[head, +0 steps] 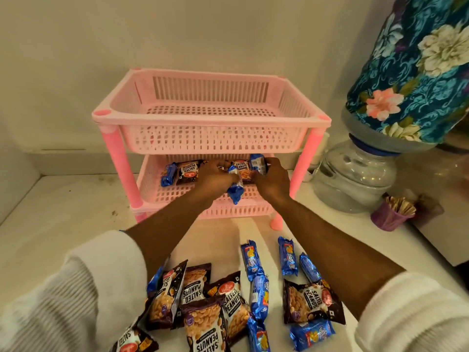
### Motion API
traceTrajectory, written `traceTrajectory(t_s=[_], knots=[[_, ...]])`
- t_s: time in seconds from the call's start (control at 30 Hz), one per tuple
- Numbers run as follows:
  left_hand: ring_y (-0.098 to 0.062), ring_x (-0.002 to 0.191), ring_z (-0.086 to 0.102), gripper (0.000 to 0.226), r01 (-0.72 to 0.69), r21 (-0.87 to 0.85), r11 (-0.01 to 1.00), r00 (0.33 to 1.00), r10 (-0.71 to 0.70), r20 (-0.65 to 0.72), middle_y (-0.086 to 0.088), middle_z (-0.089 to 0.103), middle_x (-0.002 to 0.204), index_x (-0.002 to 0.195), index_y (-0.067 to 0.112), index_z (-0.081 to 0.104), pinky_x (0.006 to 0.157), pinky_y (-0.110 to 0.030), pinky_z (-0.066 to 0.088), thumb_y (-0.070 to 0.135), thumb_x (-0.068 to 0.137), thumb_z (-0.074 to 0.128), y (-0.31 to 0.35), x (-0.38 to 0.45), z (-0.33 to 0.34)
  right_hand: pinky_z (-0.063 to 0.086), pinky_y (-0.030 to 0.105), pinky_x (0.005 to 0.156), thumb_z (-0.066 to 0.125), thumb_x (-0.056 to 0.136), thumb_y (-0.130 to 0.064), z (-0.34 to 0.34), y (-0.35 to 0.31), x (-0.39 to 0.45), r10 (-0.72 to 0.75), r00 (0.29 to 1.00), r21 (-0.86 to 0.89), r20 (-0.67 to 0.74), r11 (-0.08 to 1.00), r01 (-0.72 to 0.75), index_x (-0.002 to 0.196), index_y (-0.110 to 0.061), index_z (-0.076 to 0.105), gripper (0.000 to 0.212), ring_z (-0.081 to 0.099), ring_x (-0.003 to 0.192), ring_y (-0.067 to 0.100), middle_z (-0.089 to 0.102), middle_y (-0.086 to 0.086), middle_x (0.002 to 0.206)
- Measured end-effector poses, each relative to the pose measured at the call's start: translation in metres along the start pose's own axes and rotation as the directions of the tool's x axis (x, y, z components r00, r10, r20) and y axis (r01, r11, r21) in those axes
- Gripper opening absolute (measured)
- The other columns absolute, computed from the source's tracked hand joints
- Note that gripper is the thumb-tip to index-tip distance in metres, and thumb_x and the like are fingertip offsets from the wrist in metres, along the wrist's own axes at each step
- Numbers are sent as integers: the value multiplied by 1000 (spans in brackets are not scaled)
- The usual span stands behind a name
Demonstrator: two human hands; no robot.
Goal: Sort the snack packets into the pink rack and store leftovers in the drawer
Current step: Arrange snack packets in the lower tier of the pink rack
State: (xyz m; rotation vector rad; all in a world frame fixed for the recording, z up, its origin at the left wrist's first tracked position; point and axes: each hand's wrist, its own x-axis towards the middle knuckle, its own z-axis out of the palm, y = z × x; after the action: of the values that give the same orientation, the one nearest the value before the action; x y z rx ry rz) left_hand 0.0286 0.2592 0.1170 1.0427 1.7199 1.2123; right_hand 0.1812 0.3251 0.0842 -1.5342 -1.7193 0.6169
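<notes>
Both hands inside pink rack's lower tier.
Left hand pinches a blue biscuit packet; right hand grips another blue packet.

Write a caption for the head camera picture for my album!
Both hands put blue packets in the pink rack's lower shelf.

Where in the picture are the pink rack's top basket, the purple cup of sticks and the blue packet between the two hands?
top basket [111, 118]: head view, on its front rim.
purple cup [387, 218]: head view, on its front wall.
blue packet [235, 191]: head view, on its lower half, below the hands.
</notes>
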Motion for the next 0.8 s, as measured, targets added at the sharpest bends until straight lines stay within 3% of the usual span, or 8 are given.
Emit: traceTrajectory(t_s=[0.1, 0.17, 0.23, 0.3, 0.4, 0.53, 0.67, 0.8], knots=[[-31, 98, 68, 40, 98, -84, 992, 995, -98, 8, -13, 65, 114, 108, 13, 61, 81, -47, 61, 5, 74, 81, -8, 31, 13, 44, 28, 77, 71, 84, -25, 13, 10, 36, 69, 997, -104, 37, 992, -65, 124, -13, 58, 44, 66, 107, 29, 69, 9, 120], [-30, 102, 67, 42, 94, -64, 994, 996, -93, 17, -12, 65, 113, 111, 11, 60, 85, -46, 60, 4, 75, 80, -18, 49, 22, 43, 28, 78, 71, 84, -21, 22, 15, 54, 51, 997, -169, 60, 985, -40, 124, -8, 60, 44, 64, 111, 34, 68, 14, 122], [-30, 102, 66, 40, 98, -36, 995, 995, -97, 17, -12, 67, 111, 108, 13, 59, 88, -46, 58, 5, 75, 80, -31, 62, 31, 45, 32, 93, 69, 86, -18, 29, 19, 69, -32, 994, -254, 103, 965, 57, 134, -8, 56, 51, 55, 126, 37, 60, 18, 137], [-30, 101, 66, 41, 120, 6, 993, 993, -120, -2, -13, 68, 109, 106, 12, 59, 89, -46, 57, 7, 73, 82, -44, 73, 37, 30, 33, 114, 63, 93, -23, 33, 23, 83, -107, 978, -401, 180, 900, 173, 150, -10, 41, 62, 35, 145, 32, 40, 14, 157], [-29, 101, 67, 39, 156, 32, 987, 988, -156, -10, -13, 70, 108, 102, 13, 62, 88, -42, 57, 3, 70, 82, -60, 84, 41, 24, 37, 121, 59, 97, -34, 38, 30, 101, -69, 963, -504, 262, 841, 198, 155, -17, 33, 65, 27, 149, 29, 32, 8, 161], [-29, 104, 66, 42, 108, 53, 993, 994, -107, -20, -13, 69, 111, 108, 10, 64, 92, -43, 56, 2, 71, 83, -69, 92, 40, 41, 37, 110, 55, 99, -37, 49, 39, 101, -51, 988, -387, 146, 916, 105, 145, -23, 44, 50, 47, 136, 28, 50, 5, 149], [-24, 104, 66, 44, 67, 94, 993, 997, -64, -38, -10, 68, 112, 109, 11, 64, 91, -38, 56, 5, 71, 84, -71, 90, 39, 47, 39, 95, 52, 100, -32, 53, 43, 96, -54, 985, -555, 165, 820, 138, 141, -20, 47, 43, 55, 125, 32, 57, 9, 141], [-21, 103, 65, 46, 34, 149, 988, 999, -29, -39, -7, 67, 113, 111, 13, 64, 84, -28, 53, 8, 70, 86, -71, 86, 39, 48, 38, 78, 54, 97, -20, 53, 42, 94, -48, 966, -648, 253, 734, 206, 116, -6, 64, 25, 64, 107, 36, 67, 18, 116]])
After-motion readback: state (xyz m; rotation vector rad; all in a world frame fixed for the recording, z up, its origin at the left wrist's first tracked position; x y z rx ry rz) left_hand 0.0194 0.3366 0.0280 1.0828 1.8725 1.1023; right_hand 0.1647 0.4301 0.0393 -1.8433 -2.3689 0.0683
